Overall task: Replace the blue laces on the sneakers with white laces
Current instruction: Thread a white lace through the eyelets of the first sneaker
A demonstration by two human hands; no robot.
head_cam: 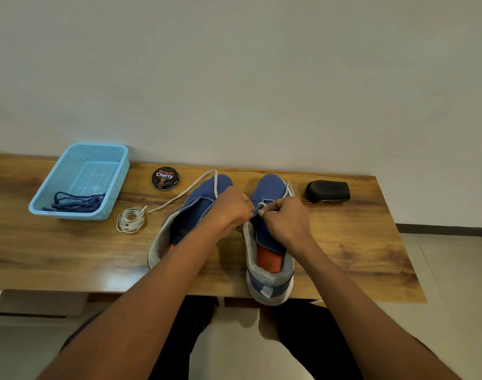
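so blue laces are binned in the basket; both hands pinch the white lace at the right sneaker, coiled spare lace untouched.

Both forearms are bare from the lower edge of the view up to the wrists, with no sleeve showing on either. The left hand and the right hand wear no gloves (any ring or watch is not visible). Dark trousers cover the legs below.
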